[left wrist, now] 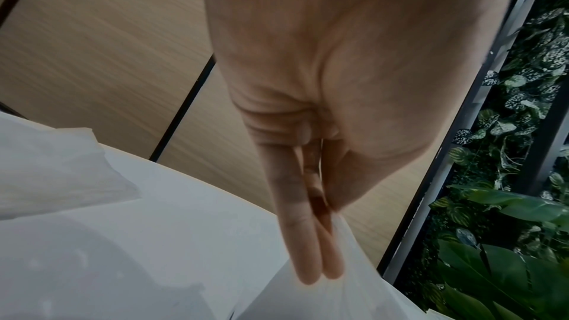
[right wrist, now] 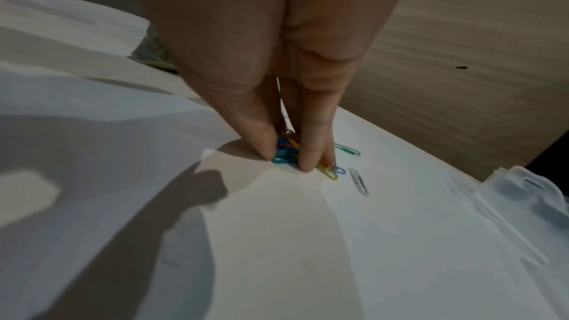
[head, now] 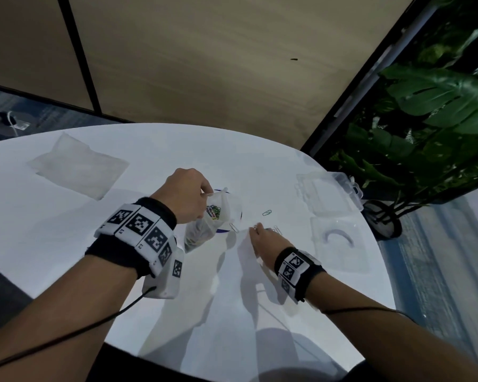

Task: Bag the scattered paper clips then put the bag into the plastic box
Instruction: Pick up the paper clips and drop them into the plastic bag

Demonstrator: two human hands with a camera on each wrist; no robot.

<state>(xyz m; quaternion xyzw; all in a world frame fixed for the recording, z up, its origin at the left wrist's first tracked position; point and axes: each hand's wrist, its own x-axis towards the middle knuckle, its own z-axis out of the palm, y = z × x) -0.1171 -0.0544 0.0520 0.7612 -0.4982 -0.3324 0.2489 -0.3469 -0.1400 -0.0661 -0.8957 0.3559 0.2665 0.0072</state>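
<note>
My left hand (head: 189,193) holds a clear plastic bag (head: 214,216) up over the white table (head: 66,257); coloured paper clips show inside it. In the left wrist view, thumb and fingers (left wrist: 307,252) pinch the bag's rim (left wrist: 348,284). My right hand (head: 257,232) is down on the table, its thumb and fingertips (right wrist: 261,140) pinching a small heap of coloured clips (right wrist: 284,155). Loose beside it lie a green clip (right wrist: 348,149), a yellow one (right wrist: 330,174) and a silver one (right wrist: 358,181). The clear plastic box (head: 340,244) lies open to the right.
A pile of spare clear bags (head: 78,169) lies at the table's back left. The table's rounded edge runs close behind the box, with potted plants (head: 439,111) beyond it. A wood-panel wall (head: 204,64) stands behind.
</note>
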